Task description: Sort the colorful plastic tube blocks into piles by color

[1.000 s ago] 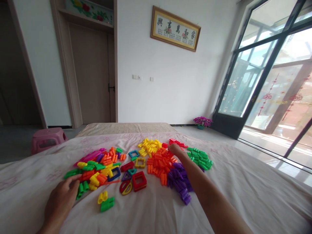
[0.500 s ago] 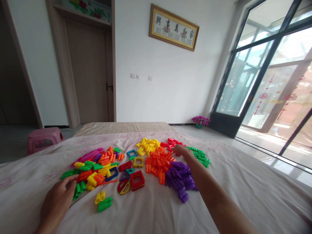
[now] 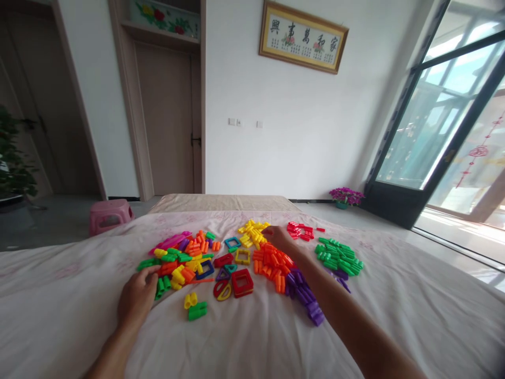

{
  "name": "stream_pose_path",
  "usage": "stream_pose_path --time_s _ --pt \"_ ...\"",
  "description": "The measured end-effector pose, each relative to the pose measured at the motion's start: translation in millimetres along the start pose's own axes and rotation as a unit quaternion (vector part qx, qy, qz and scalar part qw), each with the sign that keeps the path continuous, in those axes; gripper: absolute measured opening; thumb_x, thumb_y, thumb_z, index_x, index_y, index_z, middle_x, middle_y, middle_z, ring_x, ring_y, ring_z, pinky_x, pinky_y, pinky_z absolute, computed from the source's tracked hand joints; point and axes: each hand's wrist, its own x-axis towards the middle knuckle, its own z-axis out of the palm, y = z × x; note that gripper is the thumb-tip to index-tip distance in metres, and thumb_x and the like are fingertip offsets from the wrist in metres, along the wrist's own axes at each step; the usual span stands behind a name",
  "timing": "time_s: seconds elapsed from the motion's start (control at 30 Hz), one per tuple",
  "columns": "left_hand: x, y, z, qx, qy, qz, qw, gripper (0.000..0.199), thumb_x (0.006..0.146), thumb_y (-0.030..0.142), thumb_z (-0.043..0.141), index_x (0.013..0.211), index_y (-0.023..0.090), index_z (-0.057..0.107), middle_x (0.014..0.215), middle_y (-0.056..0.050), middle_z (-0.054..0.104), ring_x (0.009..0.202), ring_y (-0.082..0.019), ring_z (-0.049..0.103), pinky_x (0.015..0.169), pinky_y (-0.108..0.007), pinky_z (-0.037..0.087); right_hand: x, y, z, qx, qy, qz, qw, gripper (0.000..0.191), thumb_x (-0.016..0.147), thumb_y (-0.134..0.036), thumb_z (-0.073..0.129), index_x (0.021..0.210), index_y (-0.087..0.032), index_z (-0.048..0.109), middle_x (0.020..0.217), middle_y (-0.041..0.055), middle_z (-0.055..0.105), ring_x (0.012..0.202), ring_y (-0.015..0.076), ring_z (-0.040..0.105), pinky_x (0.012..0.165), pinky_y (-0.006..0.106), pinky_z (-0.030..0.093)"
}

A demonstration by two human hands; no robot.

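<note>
My left hand point(image 3: 136, 297) rests at the near left edge of a mixed pile of plastic building blocks point(image 3: 183, 258), its bent fingers a little apart and touching an orange-red block point(image 3: 168, 269). My right hand point(image 3: 278, 238) reaches across to the right side of the yellow blocks point(image 3: 252, 232), with its fingers drawn together; whatever is between them is hidden. Just below it lie the orange blocks point(image 3: 273, 260). Purple blocks point(image 3: 305, 295) are partly covered by my right forearm.
Red blocks point(image 3: 302, 230) and green blocks point(image 3: 339, 256) lie to the right. Flat frame-shaped pieces, among them a red square point(image 3: 242, 292), sit mid-cloth. A yellow block point(image 3: 190, 300) and a green block point(image 3: 198, 311) are nearer. A pink stool point(image 3: 111, 213) stands beyond.
My right hand has moved from the red blocks leftward to the yellow blocks, uncovering the red and green groups. My left hand keeps its place by the mixed pile. The view has turned left.
</note>
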Motion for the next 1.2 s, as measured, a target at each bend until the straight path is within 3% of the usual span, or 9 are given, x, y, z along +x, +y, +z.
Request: stream_pose_path --time_s 0.13,0.27,0.4,0.5,0.6,0.8,0.97,1.07,1.2 --pt "-4 6 -4.6 -0.020 0.011 -0.006 1.000 0.043 0.089 0.040 0.044 0.114 0.021 0.074 0.111 -0.012 0.074 0.100 -0.028 0.068 0.080 -0.034 0.050 -25 -72 33 0.051 -0.083 -0.109 0.989 0.026 0.088 -0.025 0.057 0.103 -0.023 0.078 0.092 0.0019 0.076 0.087 0.0183 0.066 0.075 0.024 0.044" --pt "-8 11 -9.0 -0.057 0.017 -0.019 0.998 0.041 0.088 0.036 0.046 0.113 0.020 0.074 0.110 -0.011 0.075 0.096 -0.026 0.069 0.079 -0.033 0.050 -49 -126 58 0.060 -0.091 -0.155 0.982 0.025 0.090 -0.023 0.056 0.105 -0.021 0.076 0.101 0.0054 0.076 0.094 0.0188 0.067 0.077 0.024 0.042" --pt "-10 12 -9.6 -0.061 0.020 -0.017 0.998 0.040 0.089 0.035 0.045 0.114 0.020 0.073 0.109 -0.010 0.076 0.093 -0.024 0.069 0.078 -0.032 0.050 -65 -165 71 0.053 -0.079 -0.198 0.976 0.023 0.094 -0.024 0.054 0.100 -0.020 0.075 0.102 0.0071 0.075 0.098 0.0199 0.066 0.083 0.026 0.043" --pt "-10 12 -9.3 -0.063 0.018 -0.014 0.998 0.039 0.089 0.034 0.046 0.112 0.021 0.074 0.109 -0.009 0.076 0.093 -0.024 0.069 0.079 -0.031 0.050 -75 -188 80 0.067 -0.059 -0.247 0.965 0.025 0.093 -0.034 0.061 0.113 -0.023 0.072 0.110 0.0070 0.072 0.109 0.0219 0.062 0.092 0.029 0.043" --pt "-10 13 -9.8 -0.061 0.022 -0.014 0.998 0.034 0.088 0.033 0.049 0.108 0.023 0.076 0.106 -0.007 0.077 0.094 -0.023 0.070 0.079 -0.031 0.051 -80 -202 90 0.034 -0.063 -0.250 0.966 0.037 0.088 -0.044 0.068 0.118 -0.023 0.069 0.115 0.0096 0.069 0.112 0.0256 0.060 0.093 0.035 0.045" --pt "-12 15 -12.1 -0.058 0.023 -0.010 0.998 0.033 0.087 0.032 0.051 0.107 0.024 0.076 0.102 -0.007 0.077 0.090 -0.024 0.070 0.077 -0.031 0.051 -79 -202 101 0.012 -0.073 -0.201 0.977 0.017 0.093 -0.029 0.058 0.104 -0.020 0.068 0.109 0.0099 0.069 0.103 0.0239 0.064 0.086 0.033 0.046" --pt "-11 15 -11.2 -0.037 0.007 -0.022 0.999 0.038 0.088 0.038 0.048 0.111 0.024 0.075 0.109 -0.008 0.076 0.093 -0.025 0.069 0.076 -0.032 0.050 -77 -187 82 0.095 -0.039 -0.159 0.982 0.020 0.098 -0.029 0.050 0.105 -0.021 0.067 0.109 0.0067 0.071 0.100 0.0202 0.066 0.078 0.027 0.044" --pt "-9 15 -10.2 -0.030 0.000 -0.028 0.999 0.040 0.089 0.039 0.047 0.113 0.023 0.075 0.110 -0.008 0.076 0.094 -0.026 0.069 0.076 -0.032 0.050 -71 -165 62 0.117 -0.014 -0.127 0.985 0.026 0.099 -0.030 0.047 0.116 -0.023 0.066 0.109 0.0057 0.073 0.101 0.0193 0.067 0.079 0.025 0.043" --pt "-9 14 -8.8 -0.025 0.022 -0.010 0.999 0.036 0.088 0.035 0.049 0.109 0.023 0.076 0.104 -0.008 0.077 0.090 -0.025 0.069 0.074 -0.032 0.050 -61 -117 39 0.082 0.012 -0.041 0.996 0.032 0.100 -0.030 0.045 0.124 -0.023 0.065 0.113 0.0078 0.074 0.104 0.0211 0.067 0.080 0.026 0.043"
